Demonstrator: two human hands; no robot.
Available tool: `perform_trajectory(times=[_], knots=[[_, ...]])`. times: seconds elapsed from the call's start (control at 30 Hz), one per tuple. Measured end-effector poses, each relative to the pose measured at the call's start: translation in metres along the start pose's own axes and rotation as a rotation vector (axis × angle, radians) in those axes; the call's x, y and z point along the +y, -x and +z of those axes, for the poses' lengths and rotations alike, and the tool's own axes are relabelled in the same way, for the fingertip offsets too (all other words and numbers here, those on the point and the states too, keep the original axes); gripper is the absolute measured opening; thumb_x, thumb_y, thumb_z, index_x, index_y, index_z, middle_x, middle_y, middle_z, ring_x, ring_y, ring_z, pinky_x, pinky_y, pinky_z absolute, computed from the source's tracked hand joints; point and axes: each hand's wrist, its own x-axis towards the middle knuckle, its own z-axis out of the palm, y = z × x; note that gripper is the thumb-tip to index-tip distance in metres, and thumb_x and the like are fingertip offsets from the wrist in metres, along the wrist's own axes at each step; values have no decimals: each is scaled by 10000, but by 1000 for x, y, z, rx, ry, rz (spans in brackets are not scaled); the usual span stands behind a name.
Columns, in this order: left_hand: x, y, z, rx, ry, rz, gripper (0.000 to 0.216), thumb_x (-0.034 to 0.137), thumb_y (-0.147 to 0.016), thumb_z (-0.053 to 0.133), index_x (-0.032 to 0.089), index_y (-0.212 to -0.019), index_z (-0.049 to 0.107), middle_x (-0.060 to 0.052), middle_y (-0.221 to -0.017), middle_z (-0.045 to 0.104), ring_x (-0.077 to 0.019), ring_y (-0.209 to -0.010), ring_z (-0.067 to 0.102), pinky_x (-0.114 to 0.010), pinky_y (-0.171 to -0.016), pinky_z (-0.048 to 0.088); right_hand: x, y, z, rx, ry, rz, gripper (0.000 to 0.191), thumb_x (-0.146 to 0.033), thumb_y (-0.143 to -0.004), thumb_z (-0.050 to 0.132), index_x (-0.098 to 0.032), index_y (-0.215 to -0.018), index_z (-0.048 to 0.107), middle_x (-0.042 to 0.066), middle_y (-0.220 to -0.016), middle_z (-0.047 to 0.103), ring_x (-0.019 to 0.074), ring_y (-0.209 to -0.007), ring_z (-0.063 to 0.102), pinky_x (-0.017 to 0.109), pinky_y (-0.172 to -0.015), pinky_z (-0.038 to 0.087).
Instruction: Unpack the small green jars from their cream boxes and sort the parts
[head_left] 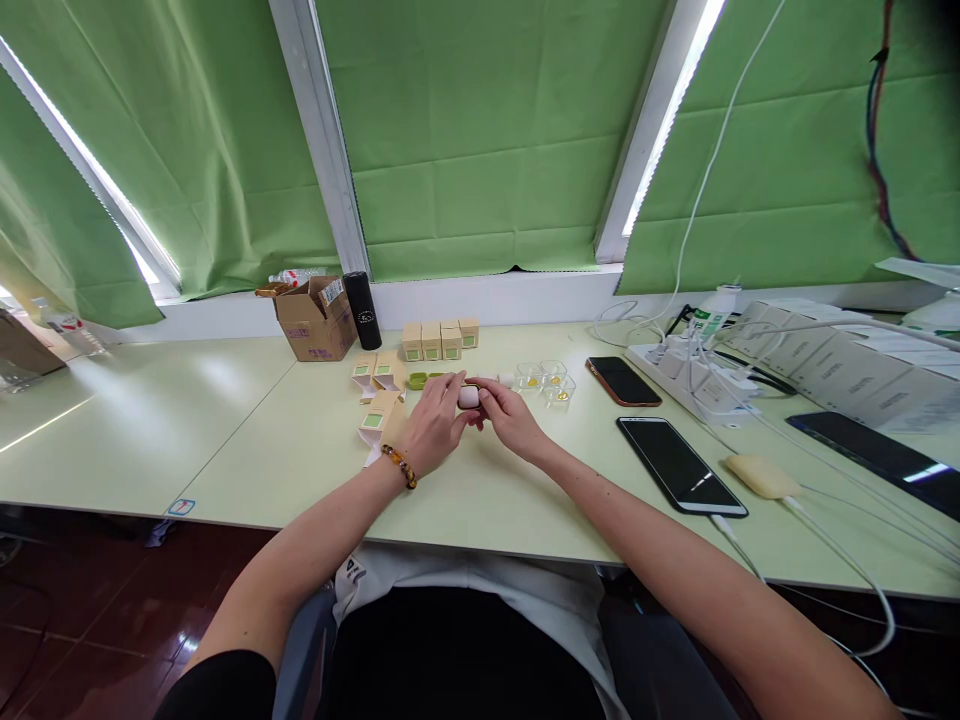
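A small white rounded object (469, 397) with a darker upper edge is held between my two hands over the table; its kind is not clear. My left hand (435, 415), with a beaded bracelet at the wrist, closes on its left side. The thumb and fingers of my right hand (505, 408) grip it from the right. Just behind my left hand are green pieces (421, 380), partly covered by the fingers. Opened small cardboard boxes (382, 412) stand left of my left hand. Several clear plastic cups (553, 374) with yellow inside sit beyond my right hand, beside another small white piece (505, 380).
Small closed boxes (441, 341) line the back, near a brown carton (316, 318) and a black cylinder (362, 310). To the right lie two phones (624, 381), a power strip (686, 382), a cream-coloured oval device (761, 475), loose cables and white boxes (840, 360).
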Motion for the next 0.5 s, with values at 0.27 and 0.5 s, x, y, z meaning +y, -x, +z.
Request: perform_trajectory(times=[0.27, 0.5], knots=[[-9, -2, 5, 62, 261, -146, 300, 266, -1003, 675, 197, -1288, 613, -120, -1228, 689, -249, -1143, 679, -468, -1004, 595, -6, 0, -7, 16, 3, -80, 456, -624, -1002, 559, -242, -1226, 667, 102, -1111, 703, 209, -857, 696, 405, -737, 620], [-15, -6, 4, 47, 386, -233, 318, 341, -955, 762, 188, -1225, 693, -103, -1163, 714, -184, -931, 719, -407, -898, 637, -13, 2, -18, 80, 406, -376, 368, -465, -992, 644, -289, -1298, 749, 124, -1271, 657, 204, -858, 636, 411, -745, 588]])
